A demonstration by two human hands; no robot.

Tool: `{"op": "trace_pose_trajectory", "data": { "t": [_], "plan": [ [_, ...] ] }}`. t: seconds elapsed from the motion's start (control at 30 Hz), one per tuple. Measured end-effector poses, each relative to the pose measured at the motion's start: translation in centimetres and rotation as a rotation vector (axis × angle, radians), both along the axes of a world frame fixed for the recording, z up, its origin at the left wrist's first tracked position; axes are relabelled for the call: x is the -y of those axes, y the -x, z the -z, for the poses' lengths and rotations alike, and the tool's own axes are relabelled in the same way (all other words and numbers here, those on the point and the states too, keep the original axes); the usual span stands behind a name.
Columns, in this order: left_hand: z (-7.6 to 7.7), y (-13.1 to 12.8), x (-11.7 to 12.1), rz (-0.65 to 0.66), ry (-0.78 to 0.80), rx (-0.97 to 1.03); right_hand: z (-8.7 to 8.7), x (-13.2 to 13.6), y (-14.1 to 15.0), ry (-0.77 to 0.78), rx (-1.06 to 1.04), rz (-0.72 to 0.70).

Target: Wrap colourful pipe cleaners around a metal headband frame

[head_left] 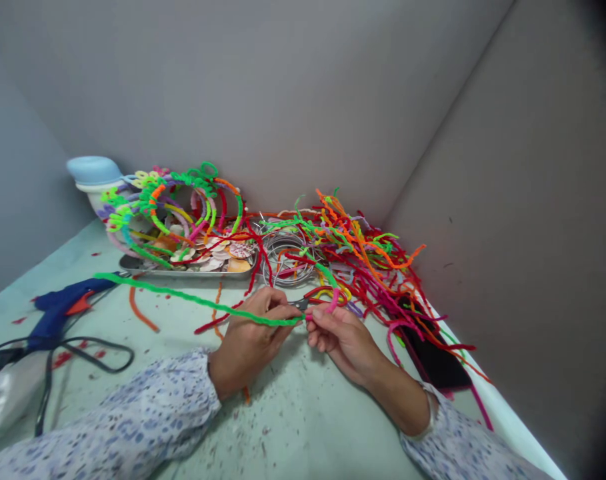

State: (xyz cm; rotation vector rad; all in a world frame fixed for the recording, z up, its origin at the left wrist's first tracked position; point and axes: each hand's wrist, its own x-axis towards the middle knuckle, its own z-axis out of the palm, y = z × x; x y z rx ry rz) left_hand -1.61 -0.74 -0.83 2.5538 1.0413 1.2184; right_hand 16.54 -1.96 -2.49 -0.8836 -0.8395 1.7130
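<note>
My left hand (253, 337) is closed in a pinch on a green pipe cleaner (197, 300), whose long free end stretches left across the table. Close beside it, my right hand (345, 340) pinches a curved piece wrapped in pink and green pipe cleaner (335, 299), where the green strand meets the pink. This curved piece bends up and away toward the coiled wire (269, 270); whether it joins that wire I cannot tell. Just behind my fingertips lie scissors with red handles (319, 293), partly hidden by my hands.
A metal tray (203, 273) of shells stands behind, with finished pipe-cleaner hoops (155, 213) on it beside a white container with a blue lid (95, 172). Loose pipe cleaners (367, 247) heap at right, over a dark phone (440, 360). A blue glue gun (57, 310) lies left.
</note>
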Motion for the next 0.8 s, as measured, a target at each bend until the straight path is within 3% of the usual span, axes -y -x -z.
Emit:
{"op": "trace_pose_trajectory", "data": {
  "t": [0.4, 0.8],
  "plan": [
    [0.34, 0.2, -0.05, 0.086, 0.139, -0.068, -0.11, 0.01, -0.09, -0.023, 0.057, -0.063],
    [0.2, 0.01, 0.1, 0.015, 0.34, -0.145, -0.01, 0.29, -0.19, -0.147, 0.273, -0.085]
  ]
}}
